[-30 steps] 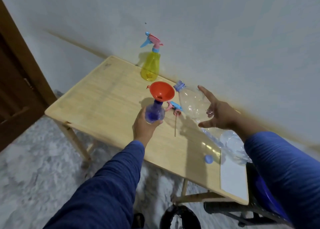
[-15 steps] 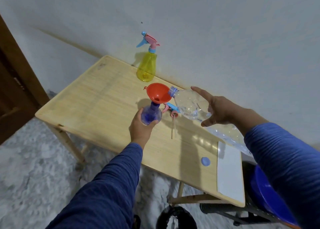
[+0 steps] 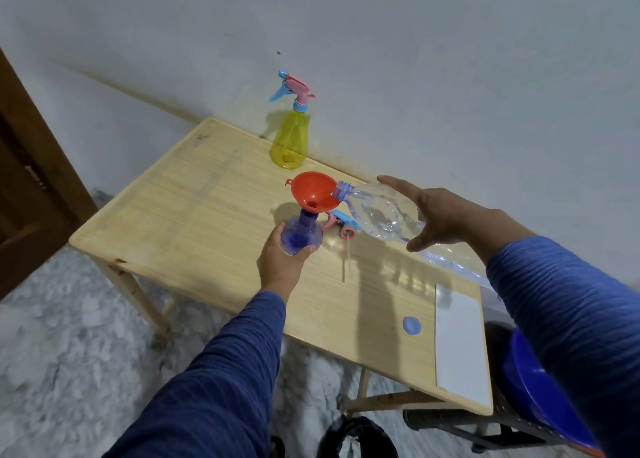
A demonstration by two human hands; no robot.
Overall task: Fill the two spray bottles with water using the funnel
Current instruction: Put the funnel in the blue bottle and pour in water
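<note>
My left hand grips the base of a blue spray bottle standing on the wooden table. An orange funnel sits in its neck. My right hand holds a clear plastic water bottle tilted almost flat, its blue-ringed mouth resting on the funnel's right rim. The blue bottle's pink and blue spray head with its dip tube lies on the table just behind. A yellow spray bottle, spray head on, stands at the far edge by the wall.
A small blue cap lies near the table's front right. A white sheet covers the right end. A blue basin sits on a dark stand to the right. A brown door is at left.
My right hand has tipped the water bottle down and leftward until its mouth reached the funnel rim. The left hand kept its hold on the blue spray bottle.
</note>
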